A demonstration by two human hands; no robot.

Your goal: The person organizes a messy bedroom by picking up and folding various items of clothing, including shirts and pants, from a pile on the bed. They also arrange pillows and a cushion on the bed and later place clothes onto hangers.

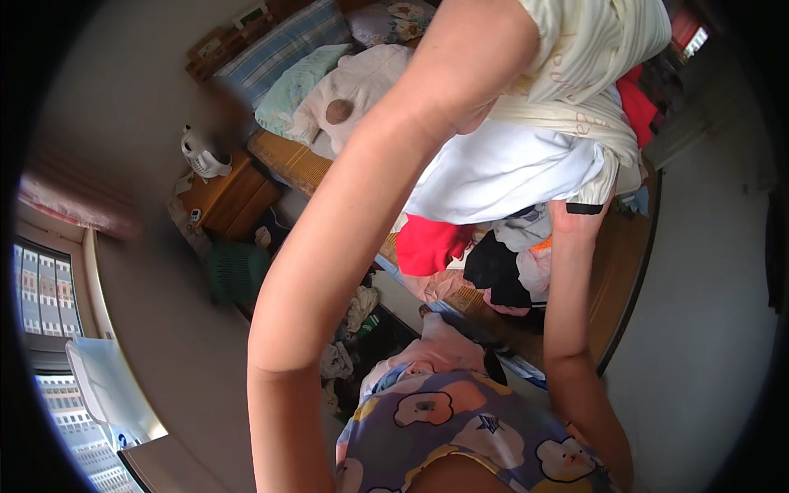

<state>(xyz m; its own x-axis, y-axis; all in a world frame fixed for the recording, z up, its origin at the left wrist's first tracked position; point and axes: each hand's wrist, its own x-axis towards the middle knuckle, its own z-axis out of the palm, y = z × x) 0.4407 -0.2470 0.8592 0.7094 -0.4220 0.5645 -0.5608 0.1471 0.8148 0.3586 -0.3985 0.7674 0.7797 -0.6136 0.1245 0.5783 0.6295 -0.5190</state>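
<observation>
Faintly, orange lettering marks the cream garment covering the fingers of both hands, whose grip I cannot tell.

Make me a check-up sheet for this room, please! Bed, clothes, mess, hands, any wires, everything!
Surface: bed, brown woven mat showing at the edge.
Job's things: cream cloth, raised over the bed; white cloth below it.
Clutter: red cloth and black cloth heaped with other clothes on the bed.
Hands: left hand and right hand both at the cream cloth; fingers hidden, grip unclear.
Cables: thin white line beside the nightstand, maybe a cord.
Surroundings: striped pillow, window at left.
</observation>
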